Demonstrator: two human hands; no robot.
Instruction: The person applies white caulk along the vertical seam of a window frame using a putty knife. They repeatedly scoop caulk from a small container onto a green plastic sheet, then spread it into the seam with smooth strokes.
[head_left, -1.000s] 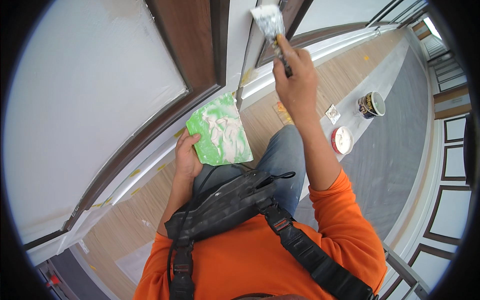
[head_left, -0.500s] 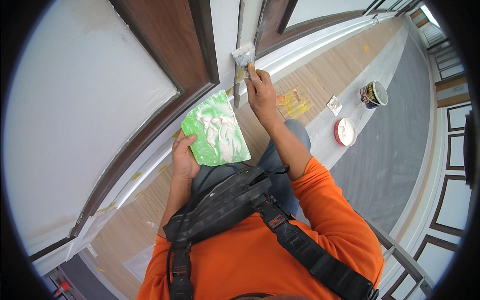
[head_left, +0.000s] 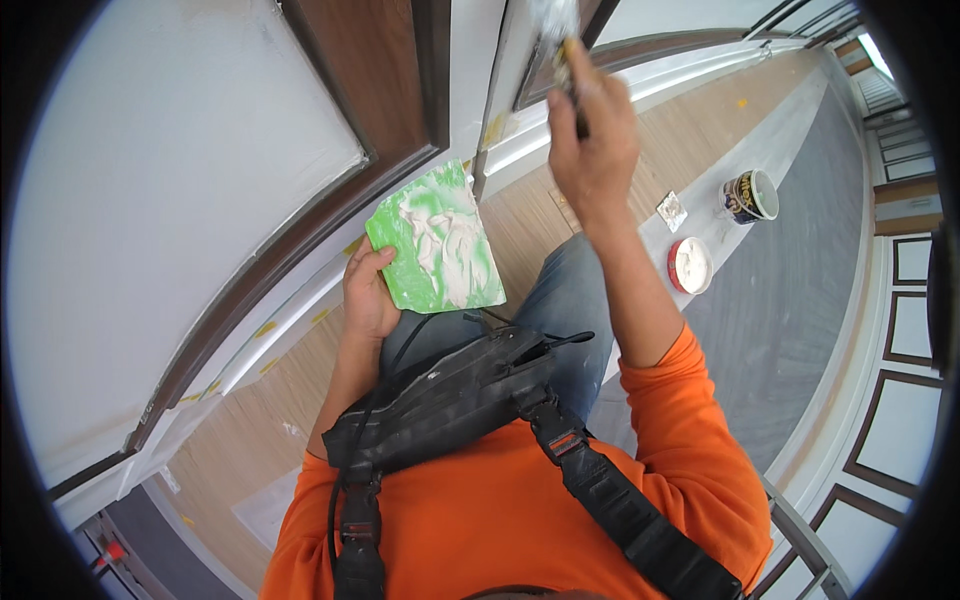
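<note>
My left hand [head_left: 371,290] grips a flat green board [head_left: 401,268] by its left edge, the thumb on top. Thick white putty [head_left: 452,250] is smeared across the board's face. Up and to the right, my right hand [head_left: 597,140] is closed round the handle of a putty knife [head_left: 558,30]. Its blade, coated white and blurred, is close to the wall beside the dark-framed panel [head_left: 395,60]. Whether the blade touches the wall, I cannot tell.
On the floor to the right stand a red-rimmed tub of white putty [head_left: 690,265] and a dark bucket [head_left: 749,197]. A small putty-stained square [head_left: 671,210] lies near them. Pale sheeting [head_left: 735,140] runs along the wooden floor [head_left: 680,115]. White baseboard [head_left: 640,95] borders the wall.
My right hand has carried the putty knife upward and to the right, along the wall. The board in my left hand has hardly moved.
</note>
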